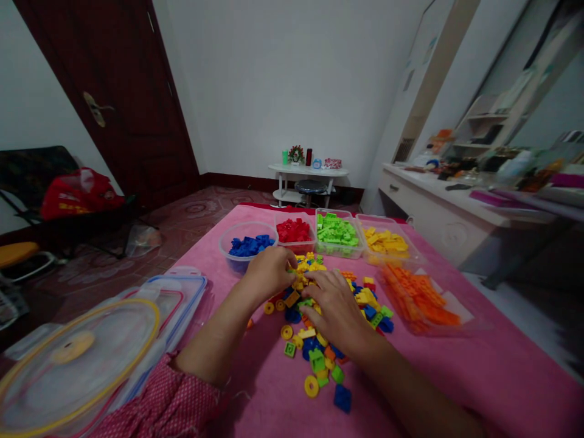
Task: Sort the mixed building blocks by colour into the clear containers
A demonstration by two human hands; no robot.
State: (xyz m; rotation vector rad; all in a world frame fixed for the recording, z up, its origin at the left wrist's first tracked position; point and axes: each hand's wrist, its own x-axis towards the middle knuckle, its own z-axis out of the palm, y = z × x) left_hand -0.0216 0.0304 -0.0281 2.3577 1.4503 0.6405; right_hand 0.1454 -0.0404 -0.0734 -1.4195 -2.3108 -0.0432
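Note:
A mixed pile of toy building bricks [319, 307] in yellow, blue, green, orange and red lies on the pink cloth [260, 377]. At the pile's far left edge is my left hand [270, 271], its fingers curled down by some yellow bricks; whatever they pinch is hidden. My right hand [335, 307] rests over the middle of the pile, fingers apart and touching bricks. Just beyond my left hand stands a round clear bowl [222, 246] of blue bricks. Yellow wheel-shaped pieces [311, 386] and a blue brick [342, 398] lie at the near side.
Clear boxes hold red bricks [295, 230], green bricks [337, 230], yellow bricks [385, 241] and orange bricks [422, 298] along the far and right sides. Clear lids, one a round yellow-rimmed lid [152, 328], are stacked at the left. A cluttered desk [433, 198] stands right.

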